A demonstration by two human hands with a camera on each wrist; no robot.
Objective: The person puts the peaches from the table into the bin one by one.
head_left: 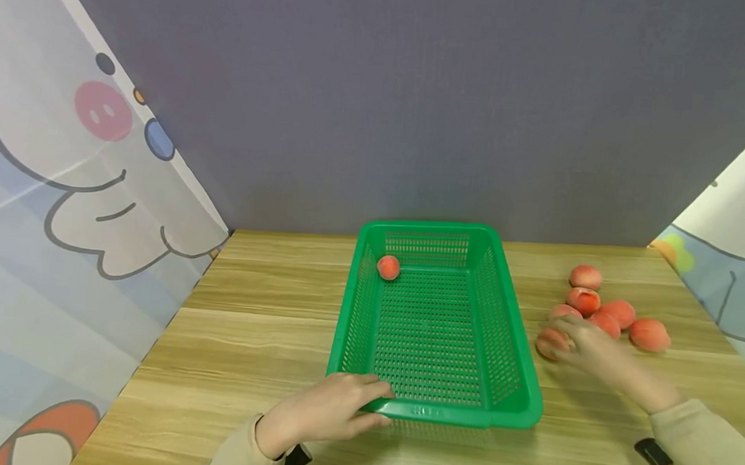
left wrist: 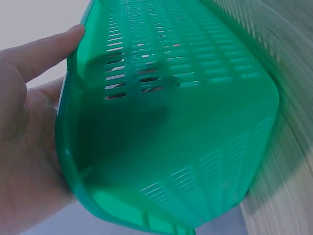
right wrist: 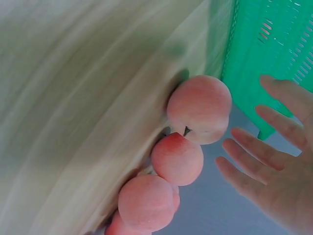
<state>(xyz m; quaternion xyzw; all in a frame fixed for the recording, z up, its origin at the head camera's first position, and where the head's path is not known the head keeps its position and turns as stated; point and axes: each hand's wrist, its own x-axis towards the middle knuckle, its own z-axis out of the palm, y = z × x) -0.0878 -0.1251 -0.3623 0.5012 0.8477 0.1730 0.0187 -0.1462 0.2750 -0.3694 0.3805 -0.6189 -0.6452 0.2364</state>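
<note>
A green slotted plastic basket point(head_left: 444, 413) stands on the table with one peach point(head_left: 388, 267) in its far left corner. My left hand point(head_left: 337, 409) grips the near rim at its left end, fingers over the edge and thumb on the outer side; the left wrist view shows the thumb against the basket's outer wall point(left wrist: 161, 127). To the right of the basket, my right hand point(head_left: 597, 355) hovers by the nearest peach point(head_left: 549, 344), overlapping it in the head view. In the right wrist view, its fingers are spread beside a row of peaches point(right wrist: 199, 105), holding nothing.
Several more peaches point(head_left: 649, 335) lie clustered on the wood-grain table point(head_left: 262, 326) right of the basket. A dark grey panel point(head_left: 446, 108) rises behind the table. Cartoon-printed walls point(head_left: 14, 251) flank both sides.
</note>
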